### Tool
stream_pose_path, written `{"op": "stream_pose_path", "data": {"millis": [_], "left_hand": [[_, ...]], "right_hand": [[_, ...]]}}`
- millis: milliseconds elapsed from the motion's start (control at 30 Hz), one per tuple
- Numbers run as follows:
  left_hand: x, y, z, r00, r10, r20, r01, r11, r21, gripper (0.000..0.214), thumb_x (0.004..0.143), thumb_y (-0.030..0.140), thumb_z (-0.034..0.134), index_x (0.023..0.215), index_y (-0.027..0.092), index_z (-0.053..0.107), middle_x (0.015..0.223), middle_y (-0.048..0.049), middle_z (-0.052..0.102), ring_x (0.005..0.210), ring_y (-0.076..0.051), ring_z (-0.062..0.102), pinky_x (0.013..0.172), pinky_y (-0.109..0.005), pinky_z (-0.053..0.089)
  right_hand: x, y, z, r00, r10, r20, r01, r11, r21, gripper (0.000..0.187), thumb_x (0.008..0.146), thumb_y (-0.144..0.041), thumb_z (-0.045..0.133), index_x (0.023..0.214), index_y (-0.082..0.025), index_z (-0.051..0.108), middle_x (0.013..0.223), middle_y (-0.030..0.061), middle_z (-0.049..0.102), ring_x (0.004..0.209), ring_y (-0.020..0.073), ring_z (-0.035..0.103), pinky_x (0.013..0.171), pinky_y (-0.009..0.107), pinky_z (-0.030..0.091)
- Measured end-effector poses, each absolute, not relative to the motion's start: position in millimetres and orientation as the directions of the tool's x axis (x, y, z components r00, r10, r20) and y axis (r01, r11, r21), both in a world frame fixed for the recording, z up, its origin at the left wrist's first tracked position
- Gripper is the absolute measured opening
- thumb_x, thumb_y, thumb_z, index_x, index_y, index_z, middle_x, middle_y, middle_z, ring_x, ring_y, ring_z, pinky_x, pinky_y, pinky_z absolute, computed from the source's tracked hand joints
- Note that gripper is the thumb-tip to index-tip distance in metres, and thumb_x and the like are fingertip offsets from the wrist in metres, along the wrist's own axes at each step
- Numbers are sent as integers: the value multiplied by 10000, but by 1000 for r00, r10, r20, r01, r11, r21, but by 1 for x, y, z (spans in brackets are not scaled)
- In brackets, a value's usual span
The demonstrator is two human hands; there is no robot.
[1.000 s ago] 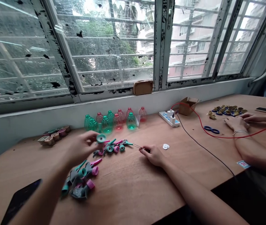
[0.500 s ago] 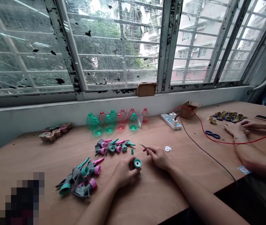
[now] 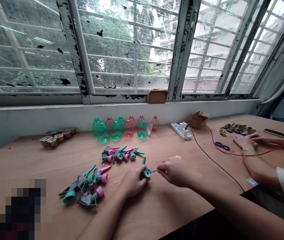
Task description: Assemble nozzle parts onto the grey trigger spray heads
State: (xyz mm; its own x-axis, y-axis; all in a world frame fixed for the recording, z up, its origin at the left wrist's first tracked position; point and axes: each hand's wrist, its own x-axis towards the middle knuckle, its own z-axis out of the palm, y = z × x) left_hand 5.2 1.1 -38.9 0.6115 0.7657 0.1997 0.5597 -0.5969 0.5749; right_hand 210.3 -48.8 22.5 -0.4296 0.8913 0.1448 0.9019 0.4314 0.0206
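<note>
My left hand [image 3: 134, 181] is closed around a spray trigger head whose teal collar [image 3: 147, 173] faces up and toward me. A teal lever [image 3: 144, 160] sticks out above the fingers, and the rest of the head is hidden in the hand. Pinched in my right hand [image 3: 173, 171] are slim metal tweezers [image 3: 154, 171], their tip at the collar's right side. White discs [image 3: 178, 157] show just behind my right knuckles, mostly covered. Left of my hands lie more grey trigger heads [image 3: 85, 185] with pink or teal collars, and another cluster of trigger heads [image 3: 120, 154] sits farther back.
Green and red clear bottles [image 3: 116, 131] line the wall. A power strip [image 3: 181, 131] with red and black cables stands right of them, near a cardboard box [image 3: 199, 120]. At right, a co-worker's hands [image 3: 247, 142] rest by brass-coloured parts [image 3: 237, 129] and blue-handled scissors [image 3: 222, 146].
My right hand has come left and down, bringing the tweezers' tip to the teal collar and covering most of the white discs. My left hand keeps its hold, nearly still.
</note>
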Motion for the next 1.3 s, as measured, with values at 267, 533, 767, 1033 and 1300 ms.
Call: {"op": "stream_pose_path", "data": {"millis": [267,533,767,1033,1300], "left_hand": [[3,2,-41,614,763,203,559,-601,571,130,789,230,551,908,207,596,747,12,632,671,-137,544,591,-214,326],[4,2,-43,638,740,213,553,-633,542,86,773,209,532,800,188,611,781,-16,638,702,-149,542,594,-227,315],[5,5,-47,640,740,208,538,-624,567,92,783,193,507,780,182,598,738,-4,623,659,-135,522,583,-224,315],[3,3,-44,672,708,216,501,-650,572,137,787,149,479,813,179,610,737,2,607,659,-127,503,591,-215,320],[3,0,-40,676,709,199,509,-646,569,122,815,197,488,832,181,607,736,2,603,659,-128,500,586,-214,314]], "right_hand": [[189,-55,36,-422,900,105,897,399,190,352,917,-292,391,781,-191,699,819,88,711,713,207,644,588,263,361],[191,-51,43,-391,917,72,900,365,238,350,909,-285,419,759,-185,719,789,95,711,707,225,662,587,271,399],[176,-59,41,-425,905,-9,868,410,278,236,843,-102,486,807,-135,717,797,135,702,727,193,664,593,230,419],[186,-49,43,-325,946,-12,929,321,183,268,860,-293,513,785,-169,738,778,122,707,690,214,662,562,245,393],[208,-43,26,-350,937,23,935,347,73,356,902,-374,460,750,-222,743,744,73,717,696,184,636,558,254,315]]}}
